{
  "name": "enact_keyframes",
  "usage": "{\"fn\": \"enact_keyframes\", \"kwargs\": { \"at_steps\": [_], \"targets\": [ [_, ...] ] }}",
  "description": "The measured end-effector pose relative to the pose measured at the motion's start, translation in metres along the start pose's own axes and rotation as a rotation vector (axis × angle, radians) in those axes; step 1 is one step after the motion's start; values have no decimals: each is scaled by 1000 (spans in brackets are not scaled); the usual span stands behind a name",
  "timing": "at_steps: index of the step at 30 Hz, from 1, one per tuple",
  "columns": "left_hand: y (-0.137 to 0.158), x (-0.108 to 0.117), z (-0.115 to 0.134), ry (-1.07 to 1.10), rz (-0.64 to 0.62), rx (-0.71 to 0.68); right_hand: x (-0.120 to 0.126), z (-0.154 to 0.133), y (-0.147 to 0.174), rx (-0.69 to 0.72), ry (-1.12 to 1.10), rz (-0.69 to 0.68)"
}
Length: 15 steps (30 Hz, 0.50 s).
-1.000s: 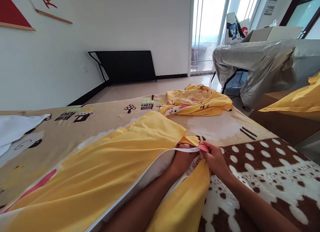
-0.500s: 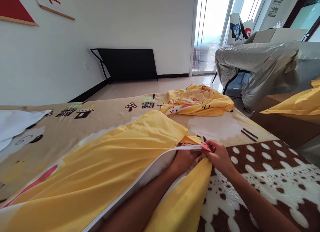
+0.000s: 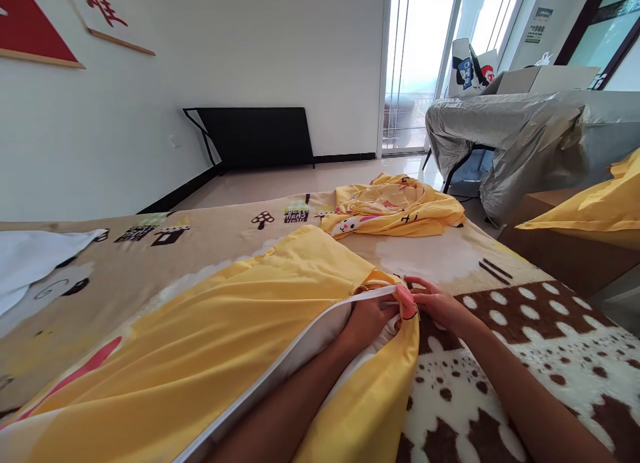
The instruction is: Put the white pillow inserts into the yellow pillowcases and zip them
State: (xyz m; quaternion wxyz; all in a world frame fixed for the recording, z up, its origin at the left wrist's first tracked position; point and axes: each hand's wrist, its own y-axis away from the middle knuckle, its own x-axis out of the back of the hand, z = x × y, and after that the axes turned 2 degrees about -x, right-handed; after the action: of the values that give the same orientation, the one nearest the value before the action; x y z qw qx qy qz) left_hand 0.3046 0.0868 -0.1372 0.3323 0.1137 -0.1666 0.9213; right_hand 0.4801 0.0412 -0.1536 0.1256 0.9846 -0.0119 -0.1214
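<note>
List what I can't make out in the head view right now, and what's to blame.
All in the head view:
- Left hand: some fingers hidden by the white edging strip and yellow fabric.
- White cloth: cut off by the left edge.
- Wall notice: lettering too small to read.
- Pale box: inside hidden by its own sides.

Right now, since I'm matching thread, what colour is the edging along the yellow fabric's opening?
The edging is white, best seen in the head view.

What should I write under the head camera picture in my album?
Left hand tucked into yellow cloth, right hand at its pink patch, over a patterned blanket.
</note>
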Motion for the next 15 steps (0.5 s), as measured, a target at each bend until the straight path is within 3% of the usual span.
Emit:
{"fn": "enact_keyframes", "kwargs": {
  "at_steps": [3,9,15],
  "targets": [
    [0,1,1,7,-18,16,4,0,-1,-23,156,-164],
    [-1,-1,-8,11,-43,15,0,0,1,106,154,-211],
    [-1,0,-14,-38,-32,8,-8,-1,4,66,114,-194]
  ]
}}
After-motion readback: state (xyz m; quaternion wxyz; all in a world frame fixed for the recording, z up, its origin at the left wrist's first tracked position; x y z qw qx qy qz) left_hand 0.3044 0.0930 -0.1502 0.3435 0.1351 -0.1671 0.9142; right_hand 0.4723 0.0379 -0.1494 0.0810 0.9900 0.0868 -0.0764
